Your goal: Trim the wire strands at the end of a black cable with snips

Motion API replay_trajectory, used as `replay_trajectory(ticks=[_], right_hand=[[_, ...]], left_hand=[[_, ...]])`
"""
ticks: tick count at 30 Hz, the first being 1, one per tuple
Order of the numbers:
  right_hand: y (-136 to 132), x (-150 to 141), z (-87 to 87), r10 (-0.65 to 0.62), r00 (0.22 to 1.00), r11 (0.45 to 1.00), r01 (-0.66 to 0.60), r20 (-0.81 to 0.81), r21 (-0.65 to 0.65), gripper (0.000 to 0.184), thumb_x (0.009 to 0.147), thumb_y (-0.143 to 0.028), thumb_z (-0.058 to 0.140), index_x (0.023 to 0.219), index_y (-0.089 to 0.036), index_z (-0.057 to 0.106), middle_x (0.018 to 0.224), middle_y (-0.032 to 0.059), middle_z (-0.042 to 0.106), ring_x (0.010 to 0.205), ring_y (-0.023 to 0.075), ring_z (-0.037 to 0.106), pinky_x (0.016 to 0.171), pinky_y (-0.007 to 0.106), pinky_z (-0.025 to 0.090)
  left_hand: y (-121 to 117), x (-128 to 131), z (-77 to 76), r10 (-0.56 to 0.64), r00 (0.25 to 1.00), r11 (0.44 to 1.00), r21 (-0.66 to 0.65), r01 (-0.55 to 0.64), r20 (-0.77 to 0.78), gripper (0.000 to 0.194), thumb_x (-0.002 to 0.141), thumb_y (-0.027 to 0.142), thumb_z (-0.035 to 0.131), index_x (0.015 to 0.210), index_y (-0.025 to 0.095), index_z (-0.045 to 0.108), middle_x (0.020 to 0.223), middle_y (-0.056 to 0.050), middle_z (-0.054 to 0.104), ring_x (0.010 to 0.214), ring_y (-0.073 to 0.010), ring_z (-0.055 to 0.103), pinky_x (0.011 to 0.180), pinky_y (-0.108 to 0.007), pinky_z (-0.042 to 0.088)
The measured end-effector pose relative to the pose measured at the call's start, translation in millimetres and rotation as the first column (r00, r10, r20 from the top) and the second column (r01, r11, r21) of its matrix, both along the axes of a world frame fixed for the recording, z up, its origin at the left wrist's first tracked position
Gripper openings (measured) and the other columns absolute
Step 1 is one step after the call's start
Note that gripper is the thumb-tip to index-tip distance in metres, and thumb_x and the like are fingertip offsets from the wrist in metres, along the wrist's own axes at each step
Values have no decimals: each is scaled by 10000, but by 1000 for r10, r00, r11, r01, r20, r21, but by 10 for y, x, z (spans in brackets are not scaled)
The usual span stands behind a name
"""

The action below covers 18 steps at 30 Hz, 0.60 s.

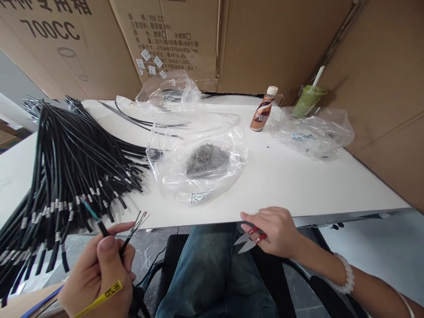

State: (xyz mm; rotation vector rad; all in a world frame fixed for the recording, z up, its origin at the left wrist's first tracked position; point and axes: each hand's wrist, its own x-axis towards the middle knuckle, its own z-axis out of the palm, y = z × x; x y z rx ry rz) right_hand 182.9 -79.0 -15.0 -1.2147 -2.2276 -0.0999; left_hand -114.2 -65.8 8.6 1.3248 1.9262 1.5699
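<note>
The bench [298, 176] is plain white. The cables [66, 154] heaped at its left edge are black with small silver bands near their ends. The cable [127, 240] in the left hand [96, 274] is black too, with thin coloured wires fanning from its tip, and a yellow tag with black print. The snips [250, 238] in the right hand [274, 232] have red handles and silver blades. Near the far edge stand a brown and white bottle [263, 110] and a green cup [308, 100]. The jeans [212, 269] are faded blue.
</note>
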Motion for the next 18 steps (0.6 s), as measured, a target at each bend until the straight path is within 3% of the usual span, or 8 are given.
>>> replay_trajectory(ticks=[2,3,6,8,11,15,18], right_hand=[[190,-18,187,-8,998,995,3,-56,-95,333,921,-236,450,870,-166,771,703,-5,712,535,89,610,520,213,428],[324,-44,293,-35,997,990,24,-75,-138,301,902,-235,486,983,-172,768,755,-3,731,566,86,629,545,198,447],[815,-203,576,-166,984,962,147,-65,-232,313,849,-229,619,1140,-213,734,714,-22,720,543,91,595,536,200,409],[1132,-356,687,-248,968,939,235,-23,-252,232,834,-195,635,1020,-234,768,817,-9,736,666,116,629,594,218,400],[1458,-558,730,-332,941,910,338,64,-241,135,831,-190,651,903,-203,765,777,23,713,699,157,604,601,257,327],[1586,-654,726,-407,906,881,424,118,-208,131,861,-272,671,843,-152,721,718,56,657,651,158,539,590,271,249],[1461,-664,756,-422,900,881,436,113,-185,243,904,-362,633,862,-135,709,703,65,637,645,161,529,585,271,241]], left_hand=[[-13,2,6,-6,1000,1000,5,6,25,288,936,447,526,905,221,702,467,72,443,353,-78,383,318,-207,258],[-21,6,9,-2,1000,1000,19,1,29,290,936,445,529,893,217,704,480,68,455,361,-74,385,325,-207,257],[-56,20,24,3,999,998,68,-5,32,275,938,424,540,905,216,718,490,64,461,372,-67,377,336,-204,255],[-82,22,36,2,999,997,74,-6,42,268,936,428,547,941,227,723,475,70,444,369,-71,373,329,-201,260],[-109,4,48,10,999,998,57,-12,45,302,938,469,538,943,228,720,471,72,440,371,-72,376,336,-205,272],[-134,-54,43,38,999,997,65,-40,37,334,951,483,510,934,214,707,467,79,423,355,-63,356,350,-216,257],[-162,-100,33,43,999,997,60,-44,22,345,956,475,497,943,201,705,462,82,413,350,-61,349,360,-219,254]])
